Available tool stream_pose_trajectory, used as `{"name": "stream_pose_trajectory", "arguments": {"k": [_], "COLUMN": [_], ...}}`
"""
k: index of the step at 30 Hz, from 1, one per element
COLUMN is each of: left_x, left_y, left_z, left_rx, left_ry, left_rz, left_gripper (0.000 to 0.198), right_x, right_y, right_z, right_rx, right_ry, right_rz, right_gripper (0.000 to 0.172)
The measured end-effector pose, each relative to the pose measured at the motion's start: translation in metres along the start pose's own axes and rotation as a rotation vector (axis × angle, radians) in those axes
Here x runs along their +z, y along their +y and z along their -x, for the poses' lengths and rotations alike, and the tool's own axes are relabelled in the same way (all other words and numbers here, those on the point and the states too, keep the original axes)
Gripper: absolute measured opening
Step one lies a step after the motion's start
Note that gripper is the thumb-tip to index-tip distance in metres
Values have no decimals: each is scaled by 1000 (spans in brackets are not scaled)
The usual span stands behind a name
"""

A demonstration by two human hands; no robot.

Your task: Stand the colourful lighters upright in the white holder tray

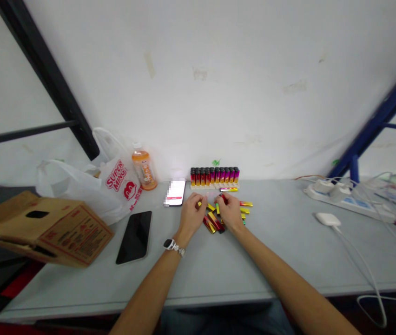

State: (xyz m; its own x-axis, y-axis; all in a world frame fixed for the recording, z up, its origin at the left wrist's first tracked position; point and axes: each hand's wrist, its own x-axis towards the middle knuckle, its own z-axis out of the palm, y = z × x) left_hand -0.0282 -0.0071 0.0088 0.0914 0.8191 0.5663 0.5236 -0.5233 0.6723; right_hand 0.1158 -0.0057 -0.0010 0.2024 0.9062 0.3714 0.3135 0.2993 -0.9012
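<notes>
Shiny lighters (215,177) with black tops stand upright in rows in a pale holder (205,187) against the wall. Just in front of it, several loose red, gold and yellow-green lighters (212,222) lie scattered around and under my hands. My left hand (193,215) is closed in a pinch at the left of the pile; what its fingertips grip is too small to make out. My right hand (230,211) is closed over the pile, with a dark red lighter end (223,198) showing at its fingers. Something translucent (210,197) lies between both hands, partly hidden.
On the left are a lit phone (175,192), a dark phone (134,237), an orange drink bottle (144,170), a white plastic bag (89,190) and an open cardboard box (75,232). A power strip (351,202) and a white charger (327,219) with cables lie right.
</notes>
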Motion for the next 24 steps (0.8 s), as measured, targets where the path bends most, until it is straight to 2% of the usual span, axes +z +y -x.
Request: {"name": "stream_pose_trajectory", "arguments": {"k": [9,13,18,21,24], "left_x": [0,0,1,2,1], "left_y": [1,-1,-5,-6,-6], "left_z": [1,1,0,0,0], "left_rx": [-11,-31,-34,-36,-44], "left_ry": [1,-2,-16,-18,-19], "left_rz": [14,11,13,13,17], "left_gripper": [33,33,33,32,31], "right_x": [0,-12,-24,-22,-15], "right_y": [3,-3,-6,1,11], "right_z": [-1,-11,-42,-68,-91], "right_rx": [-39,-153,-287,-283,-304], "right_ry": [-67,-98,-70,-141,-114], "right_rz": [-65,18,126,182,250], "right_gripper": [28,29,30,29,26]}}
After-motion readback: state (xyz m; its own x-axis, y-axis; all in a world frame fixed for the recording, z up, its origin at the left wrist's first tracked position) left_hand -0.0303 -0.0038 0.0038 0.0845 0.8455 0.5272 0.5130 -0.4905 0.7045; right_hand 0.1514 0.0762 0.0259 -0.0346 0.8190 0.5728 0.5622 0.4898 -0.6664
